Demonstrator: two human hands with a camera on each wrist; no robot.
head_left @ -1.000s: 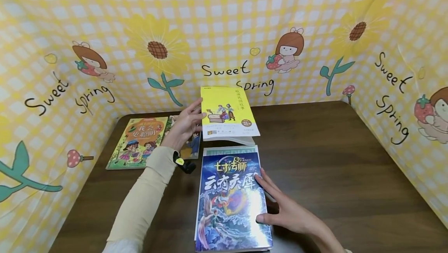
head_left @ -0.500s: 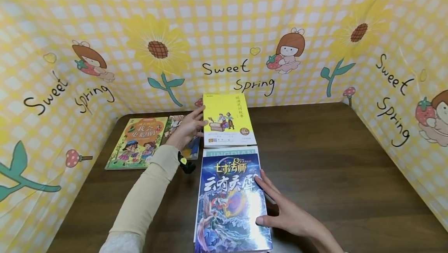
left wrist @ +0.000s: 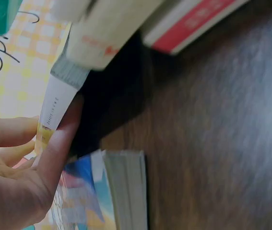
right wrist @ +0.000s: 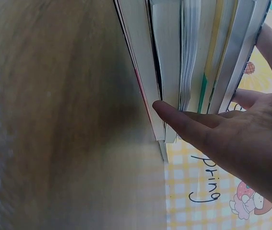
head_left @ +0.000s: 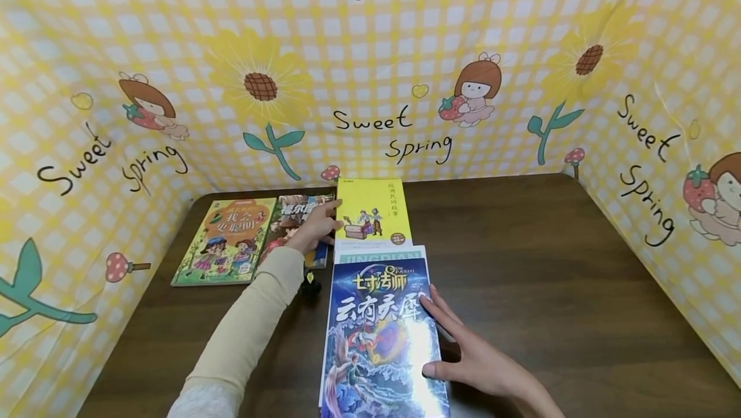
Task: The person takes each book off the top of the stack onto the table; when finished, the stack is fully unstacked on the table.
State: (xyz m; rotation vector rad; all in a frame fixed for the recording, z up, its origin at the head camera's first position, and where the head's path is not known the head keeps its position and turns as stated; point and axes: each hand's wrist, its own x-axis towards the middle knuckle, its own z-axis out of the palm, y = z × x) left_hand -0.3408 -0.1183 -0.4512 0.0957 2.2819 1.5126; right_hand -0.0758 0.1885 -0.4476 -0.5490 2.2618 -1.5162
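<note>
A yellow book [head_left: 370, 209] is just behind the stack, and my left hand [head_left: 315, 226] pinches its left edge between thumb and fingers. In the left wrist view this edge [left wrist: 59, 103] tilts between them. The stack of books, with a blue fantasy book [head_left: 376, 334] on top, covers the yellow book's near end in the head view. My right hand [head_left: 483, 363] rests along the stack's right side, thumb near the top cover's edge. Seen from the right wrist, its extended fingers press against the page edges [right wrist: 193, 57] of several books.
Left of the yellow book lies a comic-style book [head_left: 289, 225], partly under my left hand. Farther left is an orange and green children's book [head_left: 226, 241]. The brown table [head_left: 556, 289] stretches right. A yellow checked cloth [head_left: 376, 51] walls in the back and sides.
My left hand has lowered the yellow book from above the table to behind the stack, and its near end has gone out of sight there. My right hand has stayed at the stack.
</note>
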